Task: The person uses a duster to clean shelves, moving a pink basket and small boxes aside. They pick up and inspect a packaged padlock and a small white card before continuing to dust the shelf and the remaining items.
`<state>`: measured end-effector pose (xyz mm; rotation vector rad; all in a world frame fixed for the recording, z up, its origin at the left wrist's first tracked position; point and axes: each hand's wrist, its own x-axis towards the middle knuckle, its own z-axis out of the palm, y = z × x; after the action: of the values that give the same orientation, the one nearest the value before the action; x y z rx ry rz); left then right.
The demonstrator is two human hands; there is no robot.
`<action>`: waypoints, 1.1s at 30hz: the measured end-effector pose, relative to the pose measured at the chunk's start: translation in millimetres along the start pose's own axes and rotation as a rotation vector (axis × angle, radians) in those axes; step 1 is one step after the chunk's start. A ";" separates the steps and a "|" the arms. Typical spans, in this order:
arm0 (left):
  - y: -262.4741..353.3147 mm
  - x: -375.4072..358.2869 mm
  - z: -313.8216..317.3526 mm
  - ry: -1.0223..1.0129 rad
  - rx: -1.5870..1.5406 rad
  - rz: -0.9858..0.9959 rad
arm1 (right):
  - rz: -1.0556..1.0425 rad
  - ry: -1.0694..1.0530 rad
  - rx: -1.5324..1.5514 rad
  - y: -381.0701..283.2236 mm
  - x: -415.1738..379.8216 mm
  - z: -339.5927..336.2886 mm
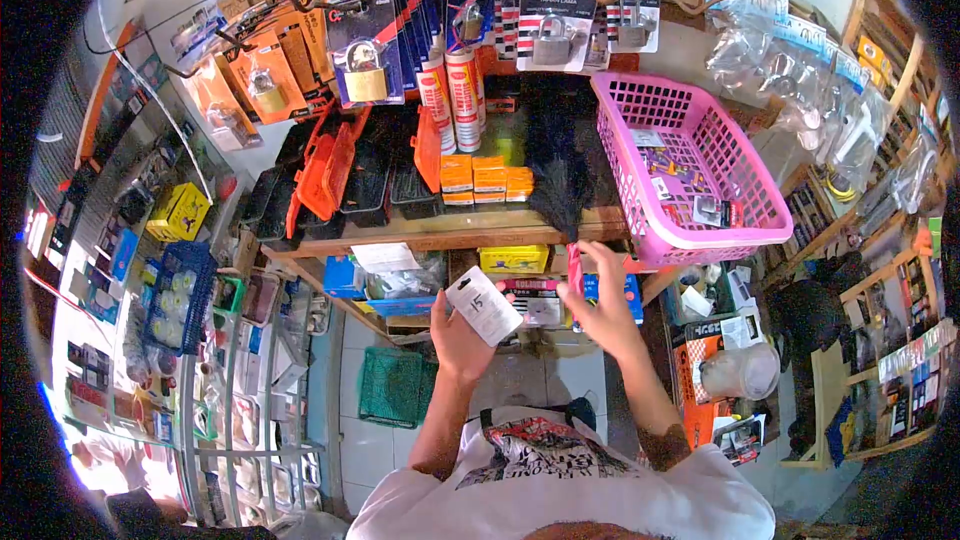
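My left hand (pixel 456 348) grips a white hang-hole card (pixel 484 307) with a handwritten "15" on it, tilted toward me. Its thumb lies along the card's left edge, and the other fingers are mostly hidden behind. My right hand (pixel 606 308) is open, thumb and fingers spread around the pink-red handle (pixel 575 268) of a black feather duster (pixel 560 175). The duster's feathers rest on the shelf, while its handle points down past the front edge. A pink box (pixel 532 286) sits on the lower shelf between my hands.
A pink plastic basket (pixel 698 240) holding small packs stands right on the wooden shelf (pixel 430 234). Small orange boxes (pixel 487 180) and orange-lidded black cases (pixel 325 175) fill its left. Carded padlocks (pixel 552 40) hang above. A green crate (pixel 394 386) is on the tiled floor.
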<state>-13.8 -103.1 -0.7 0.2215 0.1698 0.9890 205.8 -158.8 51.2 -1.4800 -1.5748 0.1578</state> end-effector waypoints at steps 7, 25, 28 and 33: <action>-9.4 3.0 44.4 -0.108 0.194 0.090 | -0.148 -0.318 0.036 -61.9 -21.7 12.9; -16.2 8.8 141.6 -0.429 1.434 0.584 | 0.360 0.175 1.116 -65.0 22.8 -9.5; -15.5 14.4 155.6 -0.489 1.594 0.652 | 0.355 0.168 1.081 -60.3 20.6 -14.1; -8.8 22.1 177.4 -0.546 1.507 0.649 | 0.179 0.121 1.009 -85.7 34.9 -34.8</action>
<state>48.1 -108.3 167.2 2.0004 0.3244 1.2163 174.0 -169.0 144.3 -0.7880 -0.9878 0.8167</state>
